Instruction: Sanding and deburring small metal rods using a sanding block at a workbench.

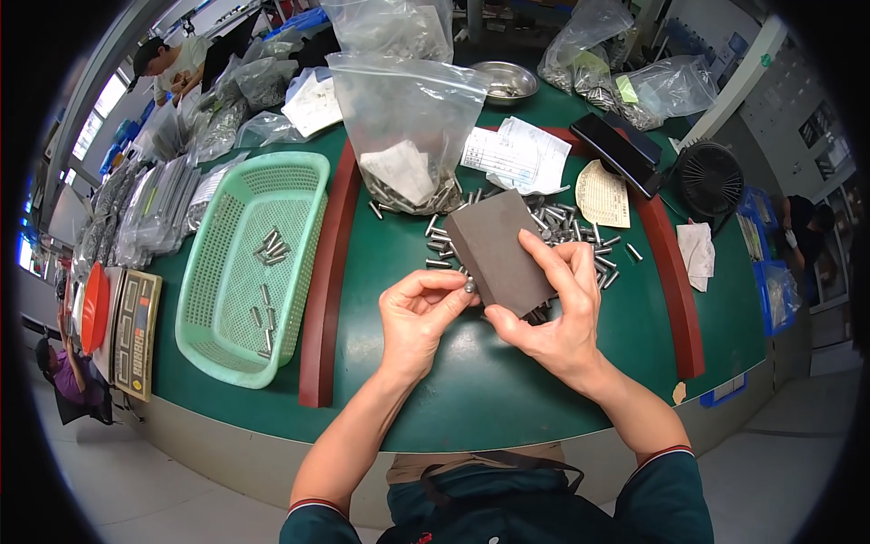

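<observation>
Gripping a small metal pin (469, 285) between thumb and fingertips, the left hand (412, 317) is positioned at the left side of a dark rectangular block (498, 245). The right hand (562, 313) clamps the block, thumb at its lower edge, fingers across its face. The block is tilted and hides part of a loose pin pile (603, 263) on the green tabletop (435, 399).

Dark red rails flank the work area: left rail (324, 299) and right rail (675, 299). A clear plastic bag (408, 104) stands upright behind the pile, partly obstructing the far side; printed sheets (518, 156) lie beside it. A black phone (614, 152) rests at the rear right, near a black fan (711, 177). Outside the left rail, a green perforated basket (320, 186) contains scattered pins.

Surrounding room: grey floor (770, 462), a co-worker (177, 68) at upper left, filled bags (263, 86) nearby.
</observation>
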### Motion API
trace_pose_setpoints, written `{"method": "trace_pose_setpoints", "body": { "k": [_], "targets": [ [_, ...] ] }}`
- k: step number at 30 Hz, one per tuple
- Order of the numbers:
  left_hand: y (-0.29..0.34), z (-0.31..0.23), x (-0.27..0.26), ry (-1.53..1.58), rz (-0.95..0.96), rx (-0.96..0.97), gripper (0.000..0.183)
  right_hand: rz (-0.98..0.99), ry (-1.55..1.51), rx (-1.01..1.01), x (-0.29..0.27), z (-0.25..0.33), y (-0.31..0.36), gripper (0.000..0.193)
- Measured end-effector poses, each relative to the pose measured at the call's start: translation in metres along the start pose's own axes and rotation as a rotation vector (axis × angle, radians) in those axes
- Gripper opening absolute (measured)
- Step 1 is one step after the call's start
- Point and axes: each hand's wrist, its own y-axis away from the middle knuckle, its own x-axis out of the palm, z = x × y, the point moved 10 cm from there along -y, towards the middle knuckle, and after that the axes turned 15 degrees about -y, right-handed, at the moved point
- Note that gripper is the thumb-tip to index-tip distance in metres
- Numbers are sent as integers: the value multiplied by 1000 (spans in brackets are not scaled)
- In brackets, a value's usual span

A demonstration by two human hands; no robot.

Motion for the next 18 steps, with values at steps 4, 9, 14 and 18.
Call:
{"method": "trace_pose_setpoints", "body": {
  "k": [4,9,14,18],
  "targets": [
    [2,2,0,-10,-8,-18,19,-3,-2,14,1,-2,1,77],
    [4,-6,0,-110,-26,46,19,13,22,-2,1,-1,3,77],
    [5,-10,-1,-186,-42,75,17,-8,18,-5,-3,-1,1,78],
    [-1,-24,-1,-211,-59,188,13,-21,1,7,-7,-2,0,78]
  ]
}}
